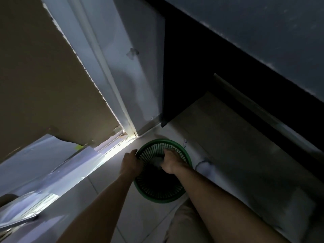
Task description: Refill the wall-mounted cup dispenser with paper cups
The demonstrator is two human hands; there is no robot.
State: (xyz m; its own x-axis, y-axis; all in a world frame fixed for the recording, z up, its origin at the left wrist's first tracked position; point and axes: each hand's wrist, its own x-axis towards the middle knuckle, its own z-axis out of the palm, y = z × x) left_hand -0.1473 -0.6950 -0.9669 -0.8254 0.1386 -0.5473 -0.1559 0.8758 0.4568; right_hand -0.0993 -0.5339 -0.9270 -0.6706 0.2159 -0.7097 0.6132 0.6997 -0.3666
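A round green plastic basket with slotted, lattice-like walls (182, 192) is standing on the pale tiled floor (108, 193) at about 6 o'clock in the dim view, its rim a brighter green than its dark, shadowed inside. The left hand (130, 163) is gripping the rim on the basket's 9 o'clock side, fingers curled over the edge. The right hand (171, 163) is reaching down into the basket from its 3 o'clock side, fingers bent around something whitish and crumpled-looking (158, 162) near the bottom; the light is too poor to tell whether this is paper cups or a wrapper. A strip of bright light is coming in under a white door (122, 76) at 11 o'clock of the basket. A dark cabinet (192, 67) is rising at 1 o'clock, and a tan, torn-edged wall surface (43, 76) is filling the view toward 9 o'clock. The person's light trouser leg (184, 225) is showing just below the basket.
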